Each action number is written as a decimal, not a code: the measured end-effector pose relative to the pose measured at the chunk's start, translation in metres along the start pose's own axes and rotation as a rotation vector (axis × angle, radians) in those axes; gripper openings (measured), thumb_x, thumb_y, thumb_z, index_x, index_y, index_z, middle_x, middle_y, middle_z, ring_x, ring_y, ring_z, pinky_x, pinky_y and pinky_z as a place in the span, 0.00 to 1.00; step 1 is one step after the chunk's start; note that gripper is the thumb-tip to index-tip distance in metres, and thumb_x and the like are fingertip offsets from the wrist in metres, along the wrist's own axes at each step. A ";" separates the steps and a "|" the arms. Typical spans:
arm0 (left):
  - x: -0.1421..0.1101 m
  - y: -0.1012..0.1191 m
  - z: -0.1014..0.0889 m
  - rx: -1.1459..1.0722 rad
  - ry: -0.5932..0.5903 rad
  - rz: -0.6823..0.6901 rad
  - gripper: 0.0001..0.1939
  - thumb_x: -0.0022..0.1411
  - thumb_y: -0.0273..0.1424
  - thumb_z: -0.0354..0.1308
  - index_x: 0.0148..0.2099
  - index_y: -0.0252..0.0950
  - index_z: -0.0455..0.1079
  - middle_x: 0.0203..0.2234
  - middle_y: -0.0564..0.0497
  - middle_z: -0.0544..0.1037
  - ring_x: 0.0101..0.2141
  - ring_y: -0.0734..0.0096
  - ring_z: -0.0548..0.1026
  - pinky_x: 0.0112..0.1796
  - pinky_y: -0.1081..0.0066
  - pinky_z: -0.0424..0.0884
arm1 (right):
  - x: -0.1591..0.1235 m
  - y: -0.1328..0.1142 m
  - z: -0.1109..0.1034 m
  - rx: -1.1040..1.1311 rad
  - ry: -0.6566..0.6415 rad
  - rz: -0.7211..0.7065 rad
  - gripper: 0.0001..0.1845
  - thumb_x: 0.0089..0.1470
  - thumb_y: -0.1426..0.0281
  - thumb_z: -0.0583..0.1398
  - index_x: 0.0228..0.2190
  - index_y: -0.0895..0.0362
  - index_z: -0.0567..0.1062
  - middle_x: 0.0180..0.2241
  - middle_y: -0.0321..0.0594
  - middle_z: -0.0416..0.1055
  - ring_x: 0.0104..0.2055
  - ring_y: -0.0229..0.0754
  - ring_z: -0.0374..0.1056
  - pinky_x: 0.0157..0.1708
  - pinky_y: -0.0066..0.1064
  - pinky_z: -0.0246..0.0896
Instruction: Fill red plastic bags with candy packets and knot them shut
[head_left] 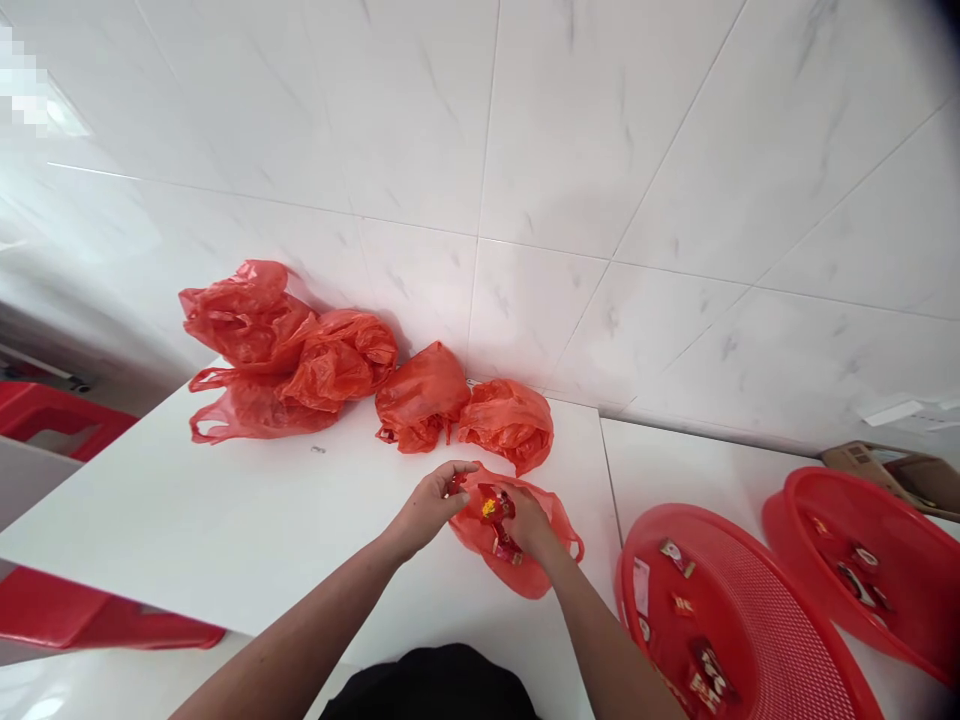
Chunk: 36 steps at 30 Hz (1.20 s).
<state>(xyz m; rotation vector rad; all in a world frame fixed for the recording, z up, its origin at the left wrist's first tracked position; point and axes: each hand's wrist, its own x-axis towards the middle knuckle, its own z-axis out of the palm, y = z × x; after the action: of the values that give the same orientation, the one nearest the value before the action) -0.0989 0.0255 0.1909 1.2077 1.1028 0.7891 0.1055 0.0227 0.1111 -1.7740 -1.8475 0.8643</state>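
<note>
A red plastic bag [536,580] lies spread with its mouth open on the white table, small wrapped snack packets [507,546] showing inside. My left hand [436,503] is at the bag's left edge, thumb and fingers curled in and gripping the thin plastic. Reaching into the bag from the right, my right hand [527,522] is closed around red snack packets, one with a yellow patch; its fingertips are partly hidden by them.
Several bunched red plastic bags [424,395] stand along the tiled wall. To the right are a red plastic basket [787,590] and another red basket [885,500], each holding scattered packets. A cardboard box [862,465] sits behind them. Red stools [82,605] are at the left.
</note>
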 end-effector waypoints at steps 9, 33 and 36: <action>0.002 -0.001 -0.001 0.007 -0.008 -0.020 0.21 0.56 0.30 0.55 0.53 0.40 0.67 0.40 0.49 0.74 0.39 0.67 0.71 0.42 0.67 0.65 | -0.051 -0.001 -0.025 -0.049 0.313 0.081 0.21 0.55 0.68 0.51 0.50 0.56 0.69 0.54 0.50 0.63 0.56 0.51 0.59 0.54 0.46 0.57; -0.007 0.004 -0.006 -0.001 -0.045 -0.006 0.21 0.57 0.33 0.56 0.54 0.42 0.66 0.54 0.48 0.69 0.43 0.65 0.71 0.44 0.64 0.65 | -0.072 0.047 -0.014 -0.116 0.592 0.263 0.25 0.54 0.62 0.52 0.51 0.60 0.63 0.50 0.54 0.63 0.54 0.54 0.58 0.52 0.43 0.55; -0.007 0.004 -0.007 -0.007 -0.062 -0.021 0.21 0.57 0.33 0.56 0.54 0.43 0.66 0.54 0.48 0.68 0.43 0.64 0.71 0.44 0.64 0.65 | -0.071 0.050 -0.021 0.017 0.685 0.354 0.33 0.54 0.55 0.51 0.54 0.65 0.60 0.52 0.59 0.61 0.54 0.56 0.59 0.50 0.43 0.56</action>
<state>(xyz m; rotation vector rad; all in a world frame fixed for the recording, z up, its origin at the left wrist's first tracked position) -0.1074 0.0218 0.1966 1.2051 1.0595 0.7351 0.1617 -0.0460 0.0987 -2.0755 -1.1057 0.3021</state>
